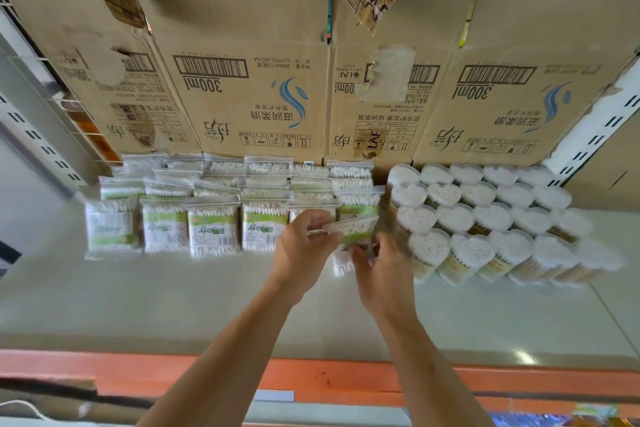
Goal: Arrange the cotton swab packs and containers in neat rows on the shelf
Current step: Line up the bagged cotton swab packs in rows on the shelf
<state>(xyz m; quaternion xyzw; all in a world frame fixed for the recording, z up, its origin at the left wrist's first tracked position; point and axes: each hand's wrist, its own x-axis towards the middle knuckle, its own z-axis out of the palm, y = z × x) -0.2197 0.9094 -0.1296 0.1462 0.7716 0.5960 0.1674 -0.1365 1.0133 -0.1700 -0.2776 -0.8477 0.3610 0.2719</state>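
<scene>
Both hands meet at the middle of the pale shelf (173, 305). My left hand (304, 250) and my right hand (384, 274) together hold one clear cotton swab pack (353, 229) with a green band, tilted, just in front of the pack rows. Flat packs with green labels (213, 229) stand in several rows on the left, reaching back to the cardboard. On the right, round and heart-shaped clear containers (485, 215) of swabs stand packed in rows, white tips up. Another pack below the held one is mostly hidden by my hands.
Flattened brown cardboard boxes (256, 90) line the back of the shelf. White slotted uprights (595, 139) frame both sides. An orange price strip (138, 371) runs along the shelf's front edge. Bare shelf surface lies in front of the rows.
</scene>
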